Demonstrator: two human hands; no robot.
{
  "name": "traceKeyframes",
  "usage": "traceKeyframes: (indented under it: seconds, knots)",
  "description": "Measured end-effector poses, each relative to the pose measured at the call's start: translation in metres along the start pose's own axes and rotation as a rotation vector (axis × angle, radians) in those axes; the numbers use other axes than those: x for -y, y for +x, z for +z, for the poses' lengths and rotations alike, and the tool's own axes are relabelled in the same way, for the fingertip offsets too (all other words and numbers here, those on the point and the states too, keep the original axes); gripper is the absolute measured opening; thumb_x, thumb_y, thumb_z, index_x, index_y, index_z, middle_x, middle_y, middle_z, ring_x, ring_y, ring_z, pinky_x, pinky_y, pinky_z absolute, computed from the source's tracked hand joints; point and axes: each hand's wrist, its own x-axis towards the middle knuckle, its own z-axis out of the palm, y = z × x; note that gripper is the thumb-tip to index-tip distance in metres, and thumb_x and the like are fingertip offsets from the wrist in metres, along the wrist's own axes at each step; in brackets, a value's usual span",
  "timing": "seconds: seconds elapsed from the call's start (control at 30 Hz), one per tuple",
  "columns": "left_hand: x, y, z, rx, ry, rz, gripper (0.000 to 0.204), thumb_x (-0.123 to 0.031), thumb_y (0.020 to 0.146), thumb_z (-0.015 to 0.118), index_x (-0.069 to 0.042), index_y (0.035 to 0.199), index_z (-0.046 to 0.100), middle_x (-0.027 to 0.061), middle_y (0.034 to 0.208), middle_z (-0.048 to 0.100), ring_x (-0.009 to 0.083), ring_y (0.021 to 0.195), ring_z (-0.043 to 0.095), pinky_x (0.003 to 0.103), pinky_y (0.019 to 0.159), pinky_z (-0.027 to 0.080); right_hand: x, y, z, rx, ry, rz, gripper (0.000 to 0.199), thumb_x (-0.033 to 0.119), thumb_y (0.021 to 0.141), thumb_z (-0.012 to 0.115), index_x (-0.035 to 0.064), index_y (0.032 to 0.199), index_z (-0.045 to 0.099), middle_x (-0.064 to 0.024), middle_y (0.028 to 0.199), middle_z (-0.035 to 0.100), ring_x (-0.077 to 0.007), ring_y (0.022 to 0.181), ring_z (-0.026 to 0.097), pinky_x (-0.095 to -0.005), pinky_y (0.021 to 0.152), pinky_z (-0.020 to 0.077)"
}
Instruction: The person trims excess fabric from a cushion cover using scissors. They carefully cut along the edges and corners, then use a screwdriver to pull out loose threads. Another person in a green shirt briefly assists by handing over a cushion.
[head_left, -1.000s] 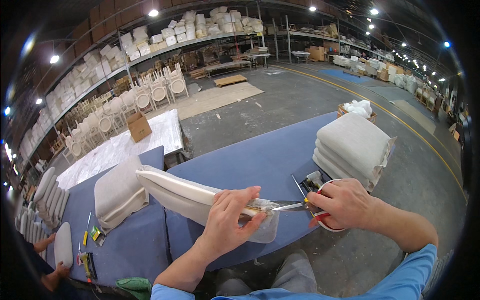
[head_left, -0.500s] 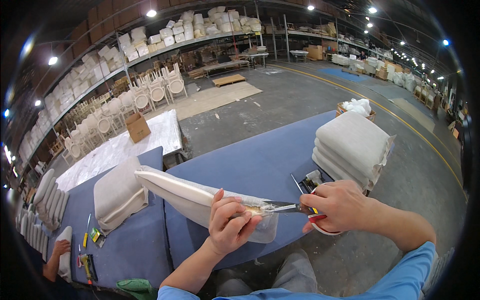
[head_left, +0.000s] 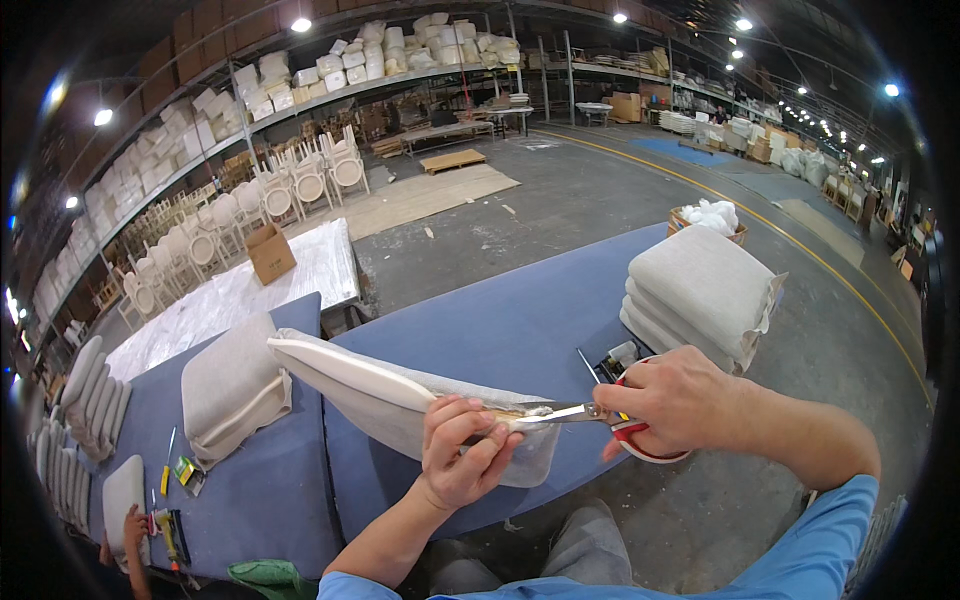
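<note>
A padded seat cushion [head_left: 370, 425] in pale grey fabric is tilted up on its edge over the blue table, its white foam and piping showing along the top. My left hand [head_left: 465, 445] pinches the cushion's edge near its right end. My right hand [head_left: 670, 405] grips red-handled scissors [head_left: 565, 412], fingers through the loops. The scissor blades point left and lie along the cushion's edge, just beside my left fingertips. How far the blades are parted is hard to make out.
On the blue table [head_left: 480, 300] stand a stack of grey cushions [head_left: 700, 285] at right and more cushions [head_left: 232, 385] at left. A staple gun [head_left: 622, 355] lies beyond the scissors. A co-worker's hand [head_left: 135, 525] touches a cushion at far left, near a screwdriver [head_left: 170, 460].
The scissors and my right hand have shifted slightly, with the blades lying further over the cushion's edge. At far left, the co-worker's hand has moved off the cushion's top toward the tools.
</note>
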Motion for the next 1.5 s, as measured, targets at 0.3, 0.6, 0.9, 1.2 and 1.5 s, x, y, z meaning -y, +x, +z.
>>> traceKeyframes:
  seconds: [0.3, 0.6, 0.9, 1.2, 1.5]
  knots:
    - [-0.005, -0.001, -0.005, -0.003, -0.016, -0.009, 0.024, -0.011, 0.082, 0.089, -0.012, 0.097, 0.07, 0.006, 0.11, 0.061, 0.0285, 0.105, 0.064, 0.049, 0.095, 0.052, -0.008, 0.004, 0.002, -0.008, -0.029, -0.076, 0.039, 0.048, 0.094, 0.073, 0.0119, 0.106, 0.065, -0.0069, 0.068, 0.064, -0.026, 0.059, 0.068, -0.0389, 0.051, 0.0526]
    - [-0.004, 0.0, -0.004, -0.014, -0.031, -0.005, 0.025, -0.011, 0.082, 0.089, -0.011, 0.098, 0.071, 0.0064, 0.109, 0.061, 0.029, 0.104, 0.064, 0.048, 0.092, 0.053, -0.008, 0.007, 0.005, -0.005, -0.06, -0.093, 0.043, 0.05, 0.094, 0.072, 0.01, 0.106, 0.064, -0.008, 0.07, 0.065, -0.0259, 0.058, 0.067, -0.0389, 0.051, 0.0524]
    - [-0.003, 0.001, -0.006, -0.001, -0.043, 0.016, 0.024, -0.011, 0.08, 0.09, -0.011, 0.096, 0.071, 0.0062, 0.108, 0.061, 0.0282, 0.102, 0.065, 0.046, 0.088, 0.055, -0.01, 0.007, 0.005, 0.048, -0.116, -0.126, 0.042, 0.049, 0.098, 0.068, 0.0085, 0.108, 0.062, -0.0071, 0.071, 0.064, -0.0236, 0.059, 0.067, -0.0379, 0.051, 0.0525]
    - [-0.003, 0.053, -0.038, 0.267, 0.325, -0.162, 0.051, -0.05, 0.083, 0.085, -0.007, 0.107, 0.071, 0.0106, 0.112, 0.063, 0.0373, 0.113, 0.061, 0.061, 0.111, 0.038, -0.009, 0.007, 0.004, 0.011, -0.121, -0.103, 0.043, 0.05, 0.096, 0.071, 0.009, 0.107, 0.064, -0.0082, 0.073, 0.065, -0.0257, 0.063, 0.069, -0.0389, 0.054, 0.054]
    - [0.022, 0.037, -0.041, 0.364, 0.296, -0.178, 0.084, -0.077, 0.082, 0.071, -0.001, 0.116, 0.061, 0.012, 0.104, 0.064, 0.0326, 0.104, 0.06, 0.057, 0.113, 0.031, -0.003, 0.021, -0.006, 0.013, -0.023, -0.116, 0.046, 0.055, 0.094, 0.072, 0.0106, 0.104, 0.066, -0.0109, 0.073, 0.066, -0.029, 0.067, 0.071, -0.0409, 0.057, 0.0542]
